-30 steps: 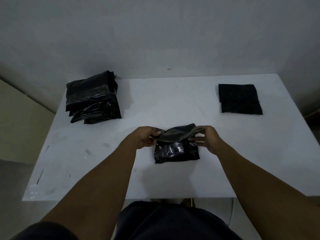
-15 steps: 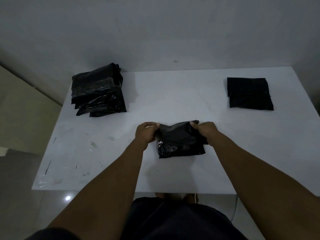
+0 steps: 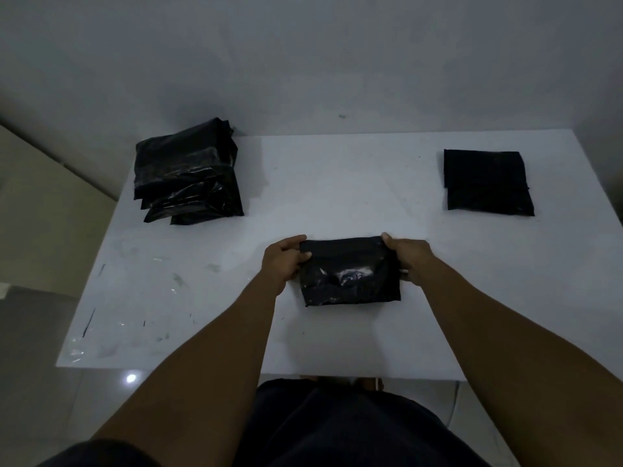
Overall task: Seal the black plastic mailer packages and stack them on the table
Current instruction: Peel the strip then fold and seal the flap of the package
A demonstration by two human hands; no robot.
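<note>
Head view looks down on a white bench [image 3: 337,183] that fills the middle of the frame, with a wall behind it. At the upper left of the frame, a heap of glossy black mailers [image 3: 188,173] sits on the bench, piled unevenly, with edges jutting out at the lower left. At the upper right lies a flatter, duller dark pile [image 3: 487,182]. Whether these are unfilled mailers or something else is too dim to tell.

At the centre of the frame, slightly toward the near edge, one filled black mailer [image 3: 349,271] rests on the bench, well apart from both piles. The left hand [image 3: 283,261] grips its left edge near the top corner, fingers curled round the plastic. The right hand [image 3: 409,259] grips the right edge the same way, thumb at the top corner. Both hands are closed on the mailer.

The top edge looks folded over flat, so the step in hand is probably the sealing of this package: the flap seems to be down, but whether it has stuck along its full width cannot be seen. The next move calls for pressing along that top strip so it bonds evenly. After that the mailer needs lifting to the upper left and setting squarely on the heap, which already leans and could slip.
</note>
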